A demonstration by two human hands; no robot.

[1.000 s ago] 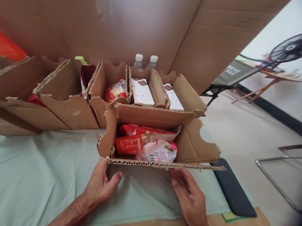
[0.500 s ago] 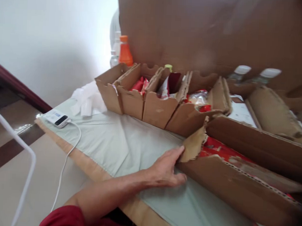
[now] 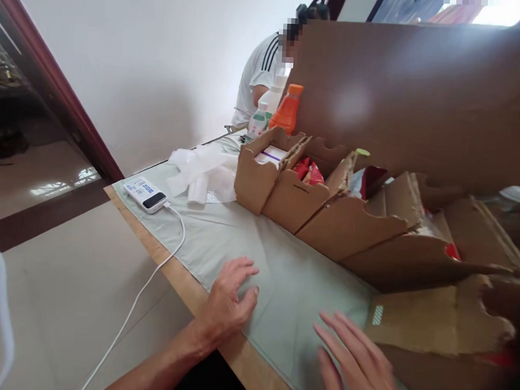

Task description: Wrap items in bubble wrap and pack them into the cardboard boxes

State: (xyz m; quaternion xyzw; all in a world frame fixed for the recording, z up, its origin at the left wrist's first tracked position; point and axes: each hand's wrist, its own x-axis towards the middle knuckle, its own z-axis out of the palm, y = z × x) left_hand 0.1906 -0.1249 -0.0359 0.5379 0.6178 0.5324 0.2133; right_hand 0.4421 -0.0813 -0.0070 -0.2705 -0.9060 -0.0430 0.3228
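Observation:
My left hand (image 3: 232,297) rests flat on the pale green cloth (image 3: 223,239) near the table's front edge, fingers spread, holding nothing. My right hand (image 3: 358,366) hovers open and blurred just left of the nearest cardboard box (image 3: 435,323), a short gap from its torn flap. A row of open cardboard boxes (image 3: 328,215) with red snack packets runs along the cloth in front of a tall cardboard sheet (image 3: 419,98).
A white power bank (image 3: 145,194) with a white cable (image 3: 153,276) lies at the table's left corner beside crumpled white plastic (image 3: 203,169). An orange bottle (image 3: 285,110) and white bottles stand at the far end. A person in a white shirt (image 3: 259,74) sits beyond.
The view swung left. My left hand let go of the nearest box's corner and now lies flat on the cloth; my right hand came into view, open, off the box.

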